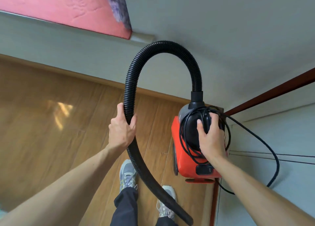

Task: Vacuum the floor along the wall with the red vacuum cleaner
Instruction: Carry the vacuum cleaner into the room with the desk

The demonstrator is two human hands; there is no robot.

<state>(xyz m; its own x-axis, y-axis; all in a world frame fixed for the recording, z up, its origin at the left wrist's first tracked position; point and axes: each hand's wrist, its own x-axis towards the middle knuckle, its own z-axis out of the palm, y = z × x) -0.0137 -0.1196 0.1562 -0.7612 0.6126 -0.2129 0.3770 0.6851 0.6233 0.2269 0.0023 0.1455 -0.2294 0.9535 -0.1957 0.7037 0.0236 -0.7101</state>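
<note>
Holding item 1, red vacuum cleaner (185, 150): right hand (211, 137) curled round black top handle; body sits under grip, by wall corner. Rigid, prob. fairly heavy.
Item 2, hose (163, 45): left hand (121, 128) wrapped round mid-length; ribbed, bendy, free end trails below grip.
Item 3, cord (277, 164): slack, looped under right fingers; snag risk.

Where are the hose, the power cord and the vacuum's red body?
hose (163, 46): head view, top of the ribbed black arch.
power cord (278, 166): head view, loose loop hanging at far right.
red body (185, 167): head view, red side panel below the coiled turns.
</note>
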